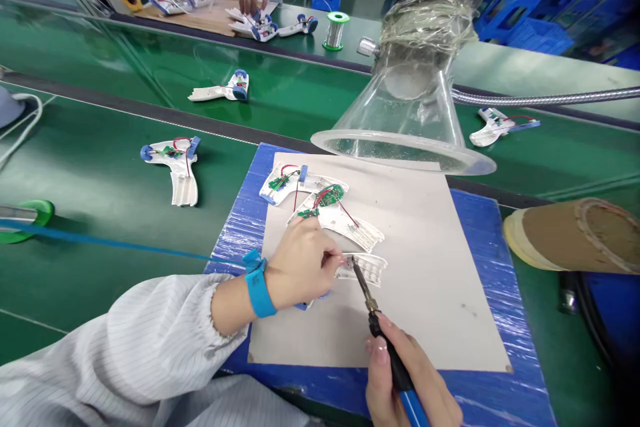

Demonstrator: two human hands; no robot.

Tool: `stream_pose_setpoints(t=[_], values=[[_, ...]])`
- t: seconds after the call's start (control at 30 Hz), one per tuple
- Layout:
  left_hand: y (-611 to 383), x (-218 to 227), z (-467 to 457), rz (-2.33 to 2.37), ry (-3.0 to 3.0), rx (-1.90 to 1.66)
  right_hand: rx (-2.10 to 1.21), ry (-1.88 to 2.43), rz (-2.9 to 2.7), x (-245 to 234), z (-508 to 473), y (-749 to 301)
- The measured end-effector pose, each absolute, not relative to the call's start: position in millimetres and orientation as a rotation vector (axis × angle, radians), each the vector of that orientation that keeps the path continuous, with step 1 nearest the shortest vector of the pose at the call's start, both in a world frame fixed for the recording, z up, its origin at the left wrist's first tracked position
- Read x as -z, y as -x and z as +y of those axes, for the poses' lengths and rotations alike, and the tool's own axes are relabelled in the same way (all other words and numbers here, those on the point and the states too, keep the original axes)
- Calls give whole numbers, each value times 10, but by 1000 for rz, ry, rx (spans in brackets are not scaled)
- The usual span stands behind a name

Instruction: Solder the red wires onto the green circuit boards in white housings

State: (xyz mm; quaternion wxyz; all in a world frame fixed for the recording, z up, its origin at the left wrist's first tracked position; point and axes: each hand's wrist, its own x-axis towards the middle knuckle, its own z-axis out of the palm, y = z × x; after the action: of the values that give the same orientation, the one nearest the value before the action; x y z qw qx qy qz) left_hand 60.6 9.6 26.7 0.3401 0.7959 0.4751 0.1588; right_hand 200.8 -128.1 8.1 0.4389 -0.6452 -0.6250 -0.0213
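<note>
One soldering iron point(397, 361) clamped in R hand point(431, 383), axis diag., tip fwd-L; L hand point(301, 261) pinched.

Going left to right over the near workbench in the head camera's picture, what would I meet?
Green-rimmed spool, curved white housing with wires, blue wristband, left hand, soldering iron, brown roll at the far right.
</note>
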Motion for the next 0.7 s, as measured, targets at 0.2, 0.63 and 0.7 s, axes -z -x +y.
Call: stream_pose_setpoints(t=[0.2,0.63,0.7], values=[[-594,-236,95,1244,-2082,-433,55,1700,-1440,-76,-1302,-1979],[-597,-255,101,1246,-2070,-445,15,1680,-1367,-60,-1327,-1976],[-593,-250,100,1250,-2079,-445,12,1669,-1370,-78,-1305,-1971]])
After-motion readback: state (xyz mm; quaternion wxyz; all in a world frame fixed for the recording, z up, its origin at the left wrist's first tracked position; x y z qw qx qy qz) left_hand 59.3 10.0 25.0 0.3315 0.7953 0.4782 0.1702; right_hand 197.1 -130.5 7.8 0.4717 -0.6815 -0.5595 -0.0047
